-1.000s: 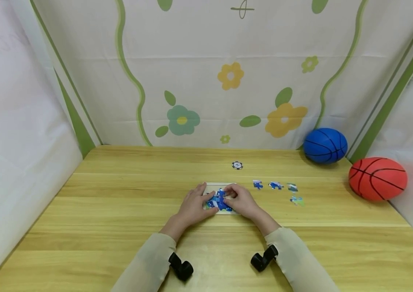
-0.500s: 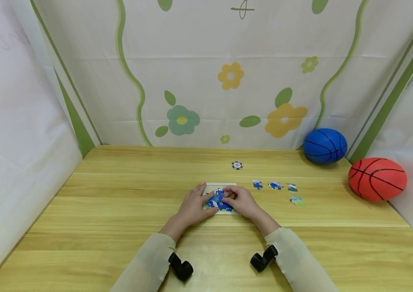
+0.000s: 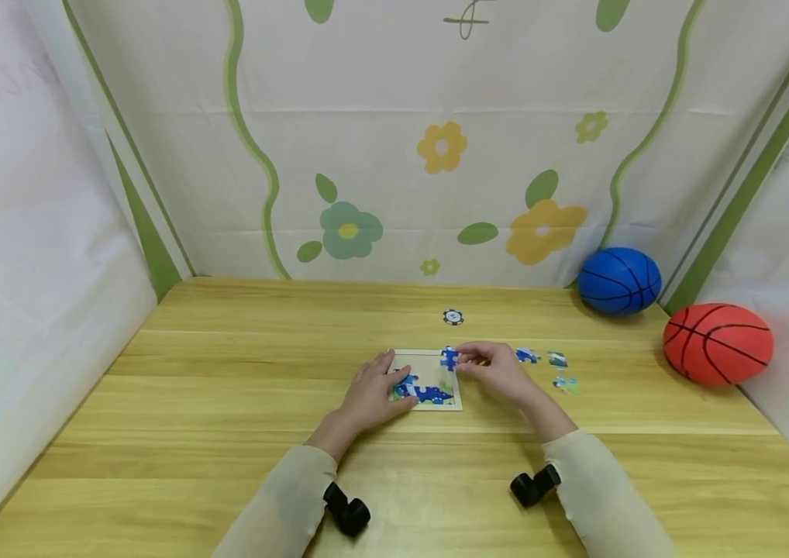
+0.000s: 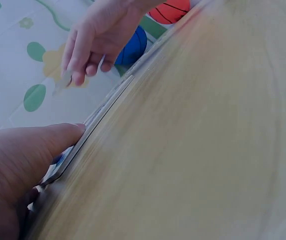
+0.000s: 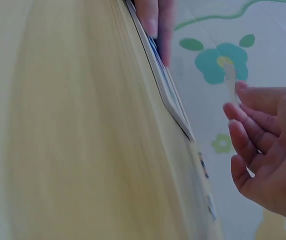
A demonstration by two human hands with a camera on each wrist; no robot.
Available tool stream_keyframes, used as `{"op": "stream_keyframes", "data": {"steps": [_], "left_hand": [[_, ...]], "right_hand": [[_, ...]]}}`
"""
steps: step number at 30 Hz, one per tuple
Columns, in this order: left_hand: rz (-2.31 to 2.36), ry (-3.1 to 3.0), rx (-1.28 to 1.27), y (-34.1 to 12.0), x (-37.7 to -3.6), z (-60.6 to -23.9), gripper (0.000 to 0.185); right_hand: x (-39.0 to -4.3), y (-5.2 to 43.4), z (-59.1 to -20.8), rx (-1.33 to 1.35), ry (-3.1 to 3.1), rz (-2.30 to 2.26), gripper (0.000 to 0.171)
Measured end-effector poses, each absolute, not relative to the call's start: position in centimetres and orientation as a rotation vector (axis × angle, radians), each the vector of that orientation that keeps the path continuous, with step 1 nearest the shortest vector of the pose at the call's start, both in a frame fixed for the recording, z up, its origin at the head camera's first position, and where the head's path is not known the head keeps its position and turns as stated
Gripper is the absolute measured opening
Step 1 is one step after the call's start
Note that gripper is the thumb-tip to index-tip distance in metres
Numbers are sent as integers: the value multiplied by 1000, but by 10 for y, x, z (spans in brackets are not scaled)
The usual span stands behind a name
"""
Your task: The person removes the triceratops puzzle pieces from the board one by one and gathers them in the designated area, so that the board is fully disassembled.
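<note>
My left hand (image 3: 370,387) rests on the left side of a shallow puzzle tray (image 3: 429,353), its fingers spread and fairly straight over the rim and the pieces. Blue joined puzzle pieces (image 3: 429,395) lie along the tray's near side; bare board shows above them. My right hand (image 3: 499,372) pinches a blue puzzle piece (image 3: 449,359) between thumb and fingertips at the tray's upper right corner. In the right wrist view, this puzzle piece (image 5: 230,80) appears edge-on and raised above the tray (image 5: 168,95).
Loose puzzle pieces lie right of the tray: a blue one (image 3: 527,355), a greenish one (image 3: 558,359) and a light green one (image 3: 566,384). A round chip (image 3: 453,317) lies behind the tray. Blue (image 3: 619,281) and red (image 3: 718,344) balls sit at the right.
My right hand has moved right and slightly away from me, carrying the blue puzzle piece from the tray's middle. It now covers the spot of one loose piece. My left hand stays put.
</note>
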State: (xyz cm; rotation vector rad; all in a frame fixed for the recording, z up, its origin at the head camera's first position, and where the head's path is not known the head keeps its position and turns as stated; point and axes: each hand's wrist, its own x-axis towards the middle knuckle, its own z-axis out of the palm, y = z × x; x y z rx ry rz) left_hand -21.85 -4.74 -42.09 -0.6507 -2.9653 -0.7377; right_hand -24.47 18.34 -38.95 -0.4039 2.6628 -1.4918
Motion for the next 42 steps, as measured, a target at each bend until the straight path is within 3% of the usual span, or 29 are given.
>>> {"op": "stream_keyframes", "data": {"steps": [12, 22, 31, 42], "left_hand": [[-743, -2945, -662, -48, -218, -423, 59], [-745, -2936, -668, -48, -218, -423, 58], [-741, -2955, -660, -48, -219, -422, 59], [-751, -2964, -652, -48, -219, -422, 59]], "right_hand": [[-234, 256, -376, -473, 2733, -1557, 33], [-228, 307, -384, -342, 2863, -1388, 40], [-231, 317, -413, -274, 2858, -1369, 38], [-231, 310, -417, -325, 2970, -1198, 33]]}}
